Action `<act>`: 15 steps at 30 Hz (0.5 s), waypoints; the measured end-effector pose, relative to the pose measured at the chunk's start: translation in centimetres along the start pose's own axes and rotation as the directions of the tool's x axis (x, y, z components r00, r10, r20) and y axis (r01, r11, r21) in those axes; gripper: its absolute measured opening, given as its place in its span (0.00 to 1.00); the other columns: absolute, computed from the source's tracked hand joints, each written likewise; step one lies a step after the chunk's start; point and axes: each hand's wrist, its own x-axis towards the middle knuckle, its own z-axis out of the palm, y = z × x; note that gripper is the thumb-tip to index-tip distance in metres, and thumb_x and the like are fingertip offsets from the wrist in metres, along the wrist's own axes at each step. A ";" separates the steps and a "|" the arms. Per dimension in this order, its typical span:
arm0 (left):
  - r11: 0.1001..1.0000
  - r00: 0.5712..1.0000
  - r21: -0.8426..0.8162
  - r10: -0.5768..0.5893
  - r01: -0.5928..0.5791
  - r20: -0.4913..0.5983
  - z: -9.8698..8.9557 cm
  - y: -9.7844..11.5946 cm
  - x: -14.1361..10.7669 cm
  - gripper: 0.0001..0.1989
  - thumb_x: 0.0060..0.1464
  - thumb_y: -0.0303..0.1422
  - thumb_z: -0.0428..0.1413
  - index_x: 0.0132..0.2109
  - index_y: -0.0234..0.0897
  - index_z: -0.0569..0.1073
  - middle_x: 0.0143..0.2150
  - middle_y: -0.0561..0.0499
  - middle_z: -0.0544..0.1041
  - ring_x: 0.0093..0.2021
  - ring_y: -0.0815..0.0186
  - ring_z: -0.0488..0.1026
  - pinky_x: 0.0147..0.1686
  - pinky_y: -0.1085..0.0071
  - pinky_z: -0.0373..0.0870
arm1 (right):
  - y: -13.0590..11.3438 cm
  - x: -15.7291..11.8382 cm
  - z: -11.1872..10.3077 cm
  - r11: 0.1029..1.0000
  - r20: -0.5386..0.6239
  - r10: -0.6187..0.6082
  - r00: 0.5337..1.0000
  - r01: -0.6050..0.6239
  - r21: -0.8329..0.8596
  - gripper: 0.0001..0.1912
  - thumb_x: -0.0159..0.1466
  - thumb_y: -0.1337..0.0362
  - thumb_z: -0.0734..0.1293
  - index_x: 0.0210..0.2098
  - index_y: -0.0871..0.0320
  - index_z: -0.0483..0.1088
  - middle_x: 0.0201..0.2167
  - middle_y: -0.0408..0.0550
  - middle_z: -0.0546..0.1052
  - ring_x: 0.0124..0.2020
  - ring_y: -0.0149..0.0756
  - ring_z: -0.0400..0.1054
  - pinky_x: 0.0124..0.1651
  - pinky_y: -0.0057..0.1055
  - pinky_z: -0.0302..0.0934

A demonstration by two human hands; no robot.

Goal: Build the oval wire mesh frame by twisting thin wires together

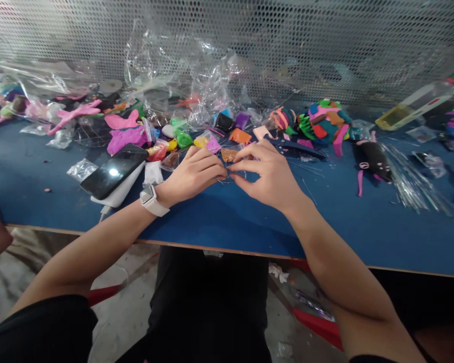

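My left hand (195, 174), with a white watch (153, 199) on its wrist, is closed in a pinch over the blue table. My right hand (268, 174) faces it almost fingertip to fingertip, thumb and fingers also pinched. Between them a thin wire (224, 180) shows faintly; most of it is hidden by the fingers. Just beyond the fingertips lie a brown clay packet (229, 155), an orange packet (240, 136) and a light purple piece (213, 144). Dark-handled pliers (297, 147) rest behind my right hand.
A black phone (115, 170) lies left, on a white device with a cable. Colourful clay pieces (327, 122) and clear plastic bags line the perforated metal panel (287, 40). Rightward are a black clay figure (373, 160), a wire bundle (416, 179) and a leaning bottle (416, 107).
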 end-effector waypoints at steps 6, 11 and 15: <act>0.999 0.998 0.003 0.044 -0.044 -0.034 -0.4 0.3 0.1 0.04 0.76 0.34 0.60 0.50 0.42 0.80 0.46 0.49 0.87 0.48 0.60 0.77 0.47 0.60 0.69 | 0.1 -0.1 -1.0 0.999 0.099 -0.037 0.994 0.040 -0.025 0.10 0.76 0.64 0.72 0.44 0.49 0.88 0.47 0.48 0.88 0.47 0.46 0.77 0.54 0.48 0.72; 0.993 0.993 -0.056 0.106 -0.109 -0.054 -0.6 0.3 0.3 0.04 0.76 0.31 0.59 0.51 0.41 0.80 0.47 0.47 0.85 0.49 0.60 0.78 0.50 0.60 0.75 | -0.3 -0.4 -1.4 0.990 0.154 -0.069 0.986 0.087 -0.110 0.13 0.79 0.66 0.68 0.44 0.52 0.87 0.45 0.48 0.88 0.45 0.43 0.79 0.50 0.43 0.72; 0.987 0.987 -0.073 0.134 -0.141 -0.090 -0.5 0.6 0.5 0.04 0.75 0.29 0.60 0.53 0.40 0.79 0.47 0.46 0.84 0.48 0.60 0.78 0.50 0.61 0.77 | -0.5 -0.3 -1.9 0.971 0.190 -0.134 0.973 0.167 -0.169 0.18 0.81 0.69 0.63 0.45 0.52 0.86 0.45 0.49 0.88 0.47 0.43 0.79 0.50 0.42 0.73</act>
